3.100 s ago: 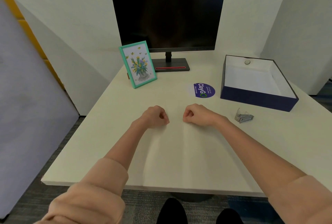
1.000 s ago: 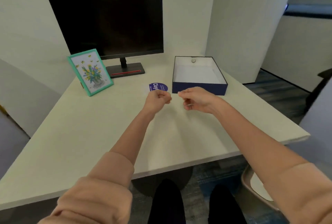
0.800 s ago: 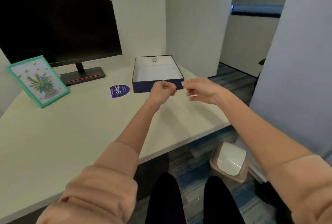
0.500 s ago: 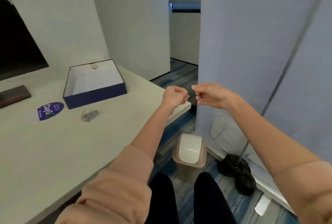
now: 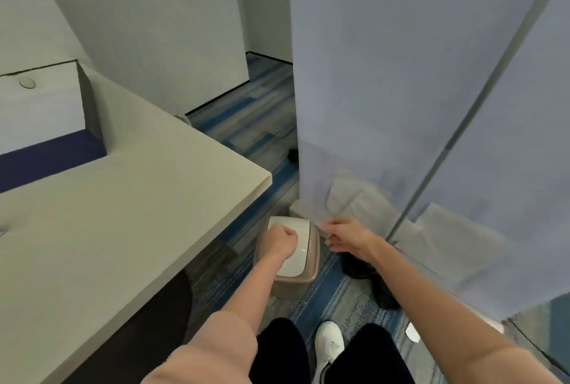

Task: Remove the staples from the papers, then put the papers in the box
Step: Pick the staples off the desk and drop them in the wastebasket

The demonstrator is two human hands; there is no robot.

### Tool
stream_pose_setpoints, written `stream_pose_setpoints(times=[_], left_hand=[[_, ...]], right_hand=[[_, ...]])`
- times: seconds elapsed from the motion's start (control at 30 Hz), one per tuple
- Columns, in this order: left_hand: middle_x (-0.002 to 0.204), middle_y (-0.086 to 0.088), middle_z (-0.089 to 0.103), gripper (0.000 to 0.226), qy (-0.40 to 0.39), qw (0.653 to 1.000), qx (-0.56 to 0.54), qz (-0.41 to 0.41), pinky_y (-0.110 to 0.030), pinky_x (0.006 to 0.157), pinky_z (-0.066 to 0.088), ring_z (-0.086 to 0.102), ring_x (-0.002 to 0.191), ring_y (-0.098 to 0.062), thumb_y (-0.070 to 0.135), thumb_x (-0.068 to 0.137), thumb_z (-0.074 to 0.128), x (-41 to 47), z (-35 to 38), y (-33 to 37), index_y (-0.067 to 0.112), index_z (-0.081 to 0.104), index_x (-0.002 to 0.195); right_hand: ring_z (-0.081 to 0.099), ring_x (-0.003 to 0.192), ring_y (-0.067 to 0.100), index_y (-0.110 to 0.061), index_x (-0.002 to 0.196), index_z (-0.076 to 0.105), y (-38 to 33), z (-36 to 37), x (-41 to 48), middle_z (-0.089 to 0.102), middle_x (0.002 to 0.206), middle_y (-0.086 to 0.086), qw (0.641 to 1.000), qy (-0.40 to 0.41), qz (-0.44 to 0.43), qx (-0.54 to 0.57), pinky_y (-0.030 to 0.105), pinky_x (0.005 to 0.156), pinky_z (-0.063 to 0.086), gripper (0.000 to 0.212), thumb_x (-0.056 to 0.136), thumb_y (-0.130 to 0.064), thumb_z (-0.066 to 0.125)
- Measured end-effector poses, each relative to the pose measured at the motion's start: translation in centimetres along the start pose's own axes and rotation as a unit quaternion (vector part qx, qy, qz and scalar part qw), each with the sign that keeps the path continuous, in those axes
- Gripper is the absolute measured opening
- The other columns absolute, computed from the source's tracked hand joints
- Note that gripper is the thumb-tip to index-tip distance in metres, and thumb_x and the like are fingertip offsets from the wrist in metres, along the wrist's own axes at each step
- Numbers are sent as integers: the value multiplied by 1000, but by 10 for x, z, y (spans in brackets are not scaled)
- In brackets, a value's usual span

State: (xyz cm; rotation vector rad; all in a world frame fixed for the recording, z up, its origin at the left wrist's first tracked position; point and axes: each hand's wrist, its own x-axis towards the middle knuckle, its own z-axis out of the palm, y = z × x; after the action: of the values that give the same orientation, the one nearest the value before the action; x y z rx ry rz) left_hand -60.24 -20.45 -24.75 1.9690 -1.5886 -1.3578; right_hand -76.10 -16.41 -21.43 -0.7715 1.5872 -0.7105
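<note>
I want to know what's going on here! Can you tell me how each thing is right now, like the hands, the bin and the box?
left hand: closed in a fist, above the bin.
right hand: fingers loosely spread, beside the bin; contents too small to tell.
bin: upright on the floor, white lid shut.
box: open, on the desk.
desk: bare where visible.
</note>
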Motion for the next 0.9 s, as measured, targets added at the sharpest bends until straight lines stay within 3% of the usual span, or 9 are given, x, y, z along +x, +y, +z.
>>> stream_pose_setpoints(times=[0.1, 0.23, 0.33, 0.47, 0.67, 0.77, 0.9], left_hand=[[109, -5, 70, 22, 26, 999, 46, -11, -27, 78, 51, 64, 100, -21, 17, 91, 52, 41, 12, -30, 12, 70, 103], [116, -4, 67, 21, 27, 995, 93, -30, -29, 84, 47, 61, 108, -22, 21, 93, 53, 85, 35, -58, 14, 66, 108], [115, -1, 68, 19, 21, 991, 129, -28, -31, 85, 50, 62, 107, -21, 24, 93, 54, 114, 50, -76, 20, 66, 107], [107, 3, 69, 17, 25, 985, 172, 0, -29, 77, 49, 62, 100, -18, 21, 94, 51, 144, 65, -94, 23, 65, 104], [106, -1, 70, 19, 29, 976, 207, 55, -32, 79, 50, 64, 99, -22, 13, 92, 51, 168, 68, -111, 18, 67, 101], [106, -1, 72, 22, 23, 974, 211, 79, -33, 82, 53, 65, 97, -20, 10, 92, 52, 176, 67, -116, 18, 69, 103], [104, -1, 73, 25, 2, 966, 234, 113, -27, 74, 49, 66, 95, -19, 8, 91, 51, 179, 67, -120, 18, 72, 103]], right_hand=[[53, 62, 10, -13, 88, 59, 27, 19, 47, 54, 71, 2, 999, -17, 13, -35, 25, 61, 44, 7, 92, -19, 60], [57, 67, 11, -8, 92, 58, 56, 45, 105, 56, 77, 0, 993, -2, 4, -117, 22, 61, 46, 13, 91, -21, 60], [55, 80, 15, -10, 91, 56, 75, 62, 144, 58, 83, 0, 969, 9, -33, -245, 29, 73, 45, 9, 89, -19, 59], [55, 85, 19, -16, 83, 52, 92, 76, 183, 60, 95, 6, 928, 4, -75, -364, 29, 76, 45, 8, 90, -14, 54], [55, 100, 28, -16, 84, 48, 104, 80, 209, 60, 106, 12, 890, -19, -119, -440, 32, 81, 41, 11, 90, -8, 52], [57, 101, 30, -10, 93, 60, 109, 82, 214, 61, 110, 13, 876, -21, -134, -464, 32, 79, 41, 16, 88, -1, 48], [59, 99, 29, -7, 102, 67, 113, 79, 213, 62, 113, 11, 861, -14, -159, -483, 35, 80, 45, 25, 89, 0, 47]])
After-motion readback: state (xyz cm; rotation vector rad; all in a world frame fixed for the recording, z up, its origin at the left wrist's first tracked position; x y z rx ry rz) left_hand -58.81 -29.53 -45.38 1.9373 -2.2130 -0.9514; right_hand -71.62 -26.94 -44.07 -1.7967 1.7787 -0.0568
